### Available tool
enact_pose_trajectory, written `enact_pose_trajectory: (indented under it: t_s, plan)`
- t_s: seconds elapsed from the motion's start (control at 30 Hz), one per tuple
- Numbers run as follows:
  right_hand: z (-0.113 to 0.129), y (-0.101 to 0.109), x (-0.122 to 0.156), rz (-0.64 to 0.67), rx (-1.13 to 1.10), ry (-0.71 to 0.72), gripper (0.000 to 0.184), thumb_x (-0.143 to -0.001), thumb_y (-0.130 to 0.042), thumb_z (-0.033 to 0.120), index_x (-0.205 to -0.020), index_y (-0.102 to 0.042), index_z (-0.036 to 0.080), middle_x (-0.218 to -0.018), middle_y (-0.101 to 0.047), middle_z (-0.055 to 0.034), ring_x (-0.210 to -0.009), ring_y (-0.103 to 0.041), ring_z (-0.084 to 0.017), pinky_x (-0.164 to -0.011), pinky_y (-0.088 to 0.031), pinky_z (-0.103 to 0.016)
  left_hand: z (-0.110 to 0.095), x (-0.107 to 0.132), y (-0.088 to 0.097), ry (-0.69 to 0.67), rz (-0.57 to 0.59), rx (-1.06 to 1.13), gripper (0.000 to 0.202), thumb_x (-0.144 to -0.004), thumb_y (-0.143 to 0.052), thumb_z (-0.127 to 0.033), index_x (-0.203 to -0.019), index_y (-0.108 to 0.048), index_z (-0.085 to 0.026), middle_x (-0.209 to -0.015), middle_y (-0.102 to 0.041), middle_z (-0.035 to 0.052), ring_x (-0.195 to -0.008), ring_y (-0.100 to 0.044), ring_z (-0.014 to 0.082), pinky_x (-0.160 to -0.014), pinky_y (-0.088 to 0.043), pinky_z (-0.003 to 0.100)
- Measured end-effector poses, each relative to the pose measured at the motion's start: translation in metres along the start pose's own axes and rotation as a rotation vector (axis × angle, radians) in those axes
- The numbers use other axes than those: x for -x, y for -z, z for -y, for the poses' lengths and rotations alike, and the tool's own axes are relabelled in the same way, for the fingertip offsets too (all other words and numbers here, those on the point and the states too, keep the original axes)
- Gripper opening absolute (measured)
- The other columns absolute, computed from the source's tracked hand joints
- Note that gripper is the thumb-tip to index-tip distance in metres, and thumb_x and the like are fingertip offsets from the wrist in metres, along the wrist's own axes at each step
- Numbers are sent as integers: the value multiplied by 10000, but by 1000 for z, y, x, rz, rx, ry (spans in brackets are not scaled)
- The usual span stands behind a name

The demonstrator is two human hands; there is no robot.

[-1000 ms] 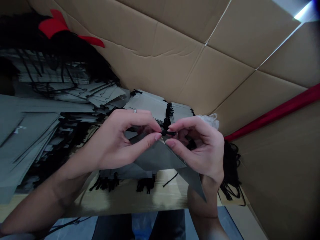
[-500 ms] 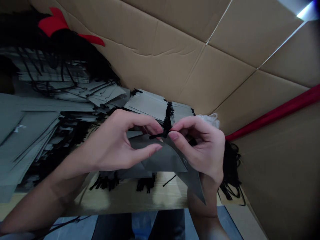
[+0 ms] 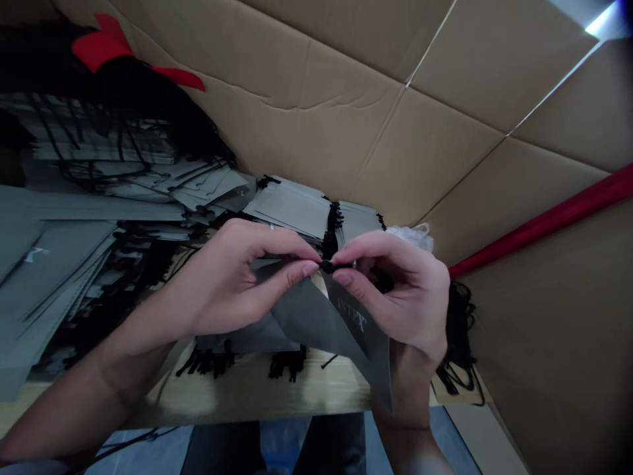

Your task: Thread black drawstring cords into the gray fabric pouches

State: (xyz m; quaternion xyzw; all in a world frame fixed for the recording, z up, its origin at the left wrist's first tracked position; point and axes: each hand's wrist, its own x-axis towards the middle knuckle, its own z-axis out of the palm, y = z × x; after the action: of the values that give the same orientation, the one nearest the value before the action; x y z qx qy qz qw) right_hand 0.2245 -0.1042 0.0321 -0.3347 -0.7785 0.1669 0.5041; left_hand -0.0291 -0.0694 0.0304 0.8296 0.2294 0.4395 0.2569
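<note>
A short black cord with a knot runs between my two hands over the middle of the table. My left hand pinches its left end between thumb and forefinger. On the other side, my right hand grips the cord close to the knot, with thumb and forefinger pressed together. Below my fingers hangs a grey drawstring pouch, slanting down to the right, with white letters on it that read in part "INTEX". The rest of the cord is hidden behind my right fingers.
Stacks of grey pouches with black cords stand against the cardboard wall. More grey pouches cover the left side. Black cords hang at the right, below a dark red strip. Red fabric lies on a black heap.
My left thumb and forefinger have closed on the cord's end; they were apart before. The cord's knot now lies flat between both hands, and the pouch has turned so more lettering shows.
</note>
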Motion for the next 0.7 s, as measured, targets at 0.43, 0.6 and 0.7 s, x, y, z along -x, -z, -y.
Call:
enact_pose_trajectory:
  t_s: [0.43,0.6,0.7]
  plan:
    - [0,2,-2,-7,-32,-42,178,-994,-971,150,-1079,-915,296,-914,-846,6,-715,-694,-166,-616,-562,-339,2,3,-5,-21,-89,-95,70,-1053,-770,-267,-1052,-836,-292,-945,-881,-46,-810,-802,155,-764,-614,294]
    - [-1,4,-1,-27,50,-4,141,-1007,-962,179,-1068,-906,293,-934,-834,-9,-754,-682,-178,-618,-530,-347,3,1,-5,-22,-88,-85,128,-1100,-725,-246,-1076,-847,-276,-943,-869,-40,-809,-781,130,-741,-580,267]
    - [-1,1,0,-51,87,-25,100,-1044,-911,201,-1051,-889,299,-954,-833,-12,-749,-664,-170,-626,-541,-342,4,-1,-5,21,-74,-84,132,-1084,-726,-240,-1070,-857,-243,-950,-882,-23,-813,-791,132,-713,-574,251]
